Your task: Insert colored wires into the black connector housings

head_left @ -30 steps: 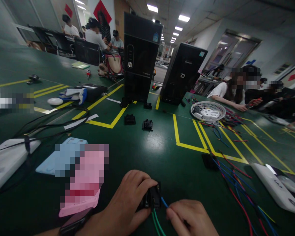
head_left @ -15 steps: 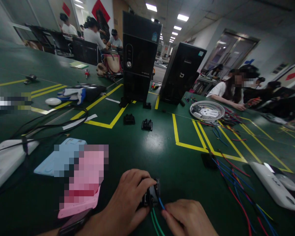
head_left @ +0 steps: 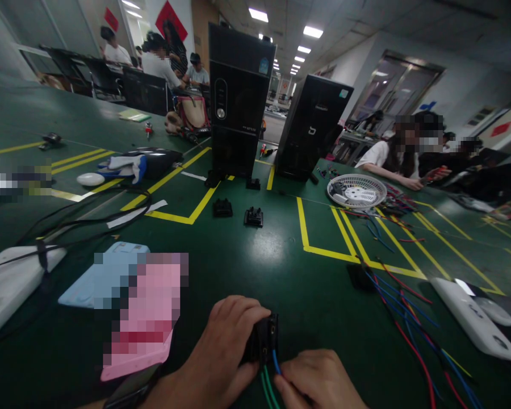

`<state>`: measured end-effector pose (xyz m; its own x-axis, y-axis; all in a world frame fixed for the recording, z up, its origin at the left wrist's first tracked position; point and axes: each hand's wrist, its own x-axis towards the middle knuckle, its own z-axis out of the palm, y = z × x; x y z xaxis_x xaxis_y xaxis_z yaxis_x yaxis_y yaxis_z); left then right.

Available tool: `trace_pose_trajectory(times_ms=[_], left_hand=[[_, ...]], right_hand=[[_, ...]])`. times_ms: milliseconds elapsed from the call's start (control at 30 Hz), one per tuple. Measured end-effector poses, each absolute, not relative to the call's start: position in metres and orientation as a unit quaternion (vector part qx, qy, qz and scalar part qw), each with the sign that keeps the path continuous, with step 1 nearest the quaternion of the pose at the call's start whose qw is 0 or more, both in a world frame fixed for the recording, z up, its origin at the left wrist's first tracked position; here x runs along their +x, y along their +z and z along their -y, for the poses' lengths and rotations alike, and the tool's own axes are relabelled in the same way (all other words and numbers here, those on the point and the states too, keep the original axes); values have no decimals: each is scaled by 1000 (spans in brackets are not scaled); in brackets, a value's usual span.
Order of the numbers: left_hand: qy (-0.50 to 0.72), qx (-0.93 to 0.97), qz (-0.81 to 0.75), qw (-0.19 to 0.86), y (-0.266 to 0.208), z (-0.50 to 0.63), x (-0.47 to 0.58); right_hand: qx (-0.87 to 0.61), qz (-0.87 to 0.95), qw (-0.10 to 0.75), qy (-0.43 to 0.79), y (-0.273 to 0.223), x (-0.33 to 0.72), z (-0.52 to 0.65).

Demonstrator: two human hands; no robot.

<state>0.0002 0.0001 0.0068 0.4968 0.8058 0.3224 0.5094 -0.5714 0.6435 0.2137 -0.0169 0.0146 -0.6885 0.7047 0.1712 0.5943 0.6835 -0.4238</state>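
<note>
Near the front of the green table, my left hand (head_left: 227, 335) is closed round a small black terminal block (head_left: 269, 335). Two green wires (head_left: 267, 389) run down from the block's near end. My right hand (head_left: 317, 378) pinches a blue wire (head_left: 276, 360), whose upper end meets the block beside the green ones. Whether that end is seated inside cannot be made out. Farther up the table lie similar black blocks: one (head_left: 254, 216) at the centre, another (head_left: 222, 208) to its left and a smaller piece (head_left: 252, 183) behind.
Two black computer towers (head_left: 238, 102) stand at the back. On the right are a white basket (head_left: 357, 192), loose red and blue wires (head_left: 402, 318) and a white device (head_left: 477, 321). Pink (head_left: 153, 312) and blue (head_left: 106, 275) cases lie left, near black cables (head_left: 89, 221). Another person (head_left: 402, 150) sits at right.
The block has turned slightly in my left hand, showing more of its contact side. My right hand has shifted a little left with the blue wire. The camera view has moved slightly.
</note>
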Motion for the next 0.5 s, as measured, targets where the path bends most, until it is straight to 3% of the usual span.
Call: trace_pose_trajectory(times_ms=[167,333,500], left_hand=[[309,825,-401,250,9,0,-2],[299,830,-388,268,7,1,-1],[316,829,-368,278,2,-1,-1]], right_hand=[[-389,895,139,169,27,217,16],[-432,848,211,224,32,217,19],[-377,878,233,180,19,213,20]])
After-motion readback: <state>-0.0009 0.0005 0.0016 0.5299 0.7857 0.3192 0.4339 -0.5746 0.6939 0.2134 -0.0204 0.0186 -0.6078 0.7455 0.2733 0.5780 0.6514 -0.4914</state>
